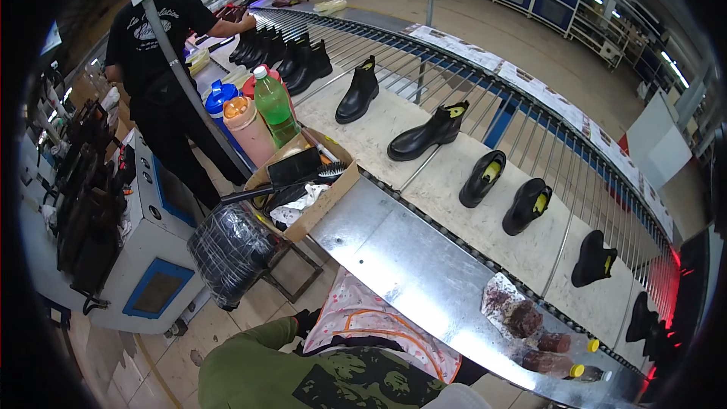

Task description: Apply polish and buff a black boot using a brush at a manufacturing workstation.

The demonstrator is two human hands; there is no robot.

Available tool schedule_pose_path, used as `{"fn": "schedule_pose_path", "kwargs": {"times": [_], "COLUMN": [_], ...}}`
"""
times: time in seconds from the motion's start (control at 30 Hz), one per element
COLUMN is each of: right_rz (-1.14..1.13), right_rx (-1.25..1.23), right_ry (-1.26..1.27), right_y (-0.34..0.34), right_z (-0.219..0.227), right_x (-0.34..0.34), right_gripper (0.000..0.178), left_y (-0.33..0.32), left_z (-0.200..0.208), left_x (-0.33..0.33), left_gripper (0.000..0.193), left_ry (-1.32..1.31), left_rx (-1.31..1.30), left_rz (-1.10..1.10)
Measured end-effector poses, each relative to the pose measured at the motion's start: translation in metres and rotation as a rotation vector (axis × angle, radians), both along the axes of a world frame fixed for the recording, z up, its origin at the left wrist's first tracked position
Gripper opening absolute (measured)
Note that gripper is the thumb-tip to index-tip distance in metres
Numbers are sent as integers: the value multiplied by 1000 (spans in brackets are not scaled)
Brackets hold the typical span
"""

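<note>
My left hand (306, 323), in what looks like a dark glove, is low beside my pink patterned apron (356, 318). Its fingers are too dark and hidden to read, and I see nothing held in it. No part of my right hand shows. In front of me, black ankle boots (428, 135) with yellow inside stand spaced along the pale slats of a curved conveyor (394, 164). A bare metal ledge (386, 238) runs between me and the belt. On its right end lies a stained dark red cloth or sponge (522, 320) on crumpled white paper.
Bottles of brownish liquid with yellow caps (553, 364) lie near the cloth. A cardboard box (326, 198) holds brushes and rags, beside a green bottle (274, 106). A wrapped stool (231, 250) stands left. Another person (155, 45) reaches toward the conveyor at far left.
</note>
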State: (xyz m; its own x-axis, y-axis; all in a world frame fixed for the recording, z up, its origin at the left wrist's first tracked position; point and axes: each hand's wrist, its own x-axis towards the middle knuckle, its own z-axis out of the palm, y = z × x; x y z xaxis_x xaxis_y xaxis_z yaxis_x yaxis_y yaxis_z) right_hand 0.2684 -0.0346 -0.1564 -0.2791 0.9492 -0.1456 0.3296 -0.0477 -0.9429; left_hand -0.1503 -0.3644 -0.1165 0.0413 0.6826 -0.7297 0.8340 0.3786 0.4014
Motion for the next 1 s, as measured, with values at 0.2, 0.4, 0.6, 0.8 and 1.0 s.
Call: {"fn": "schedule_pose_path", "kwargs": {"times": [0.2, 0.4, 0.6, 0.8, 1.0], "right_rz": [447, 889, 1187, 807, 85], "right_rx": [40, 52, 129, -89, -455], "right_ry": [-79, -71, -16, -143, -246], "right_y": [63, 97, 98, 54, -154], "right_z": [-8, 0, 6, -4, 37], "right_x": [-26, -65, -102, -80, 40], "right_gripper": [27, 30, 32, 29, 28], "left_y": [8, 6, -28, 23, -1], "left_z": [-10, 13, 40, 2, -47], "left_x": [2, 4, 1, -26, -51], "left_gripper": [61, 56, 52, 39, 40], "left_ry": [-11, -58, -28, 97, -949], "left_rx": [-183, -232, -196, -104, -36], "left_rz": [11, 507, 932, 768, 1060]}}
